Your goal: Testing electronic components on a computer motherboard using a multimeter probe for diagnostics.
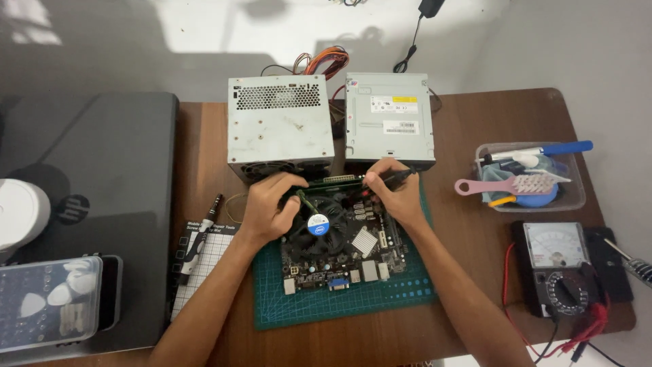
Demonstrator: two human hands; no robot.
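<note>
At the centre of the frame a dark motherboard (343, 248) with a round black cooler fan (318, 223), a silver heatsink and rear ports along its lower edge lies on a green cutting mat (339, 302). The left hand (272, 207) is closed on a green memory stick (337, 182) at the board's upper edge. The right hand (397, 194) pinches a black pen-like tool (394, 178) just above it.

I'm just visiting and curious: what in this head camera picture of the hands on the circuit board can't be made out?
- Left hand: its fingertips curl under, hiding what they touch on the circuit board.
- Right hand: holds a thin dark tool; the tip is too small to identify.
- Meter: its dial reading is too small.
- Laptop: cut off by the left edge.
</note>
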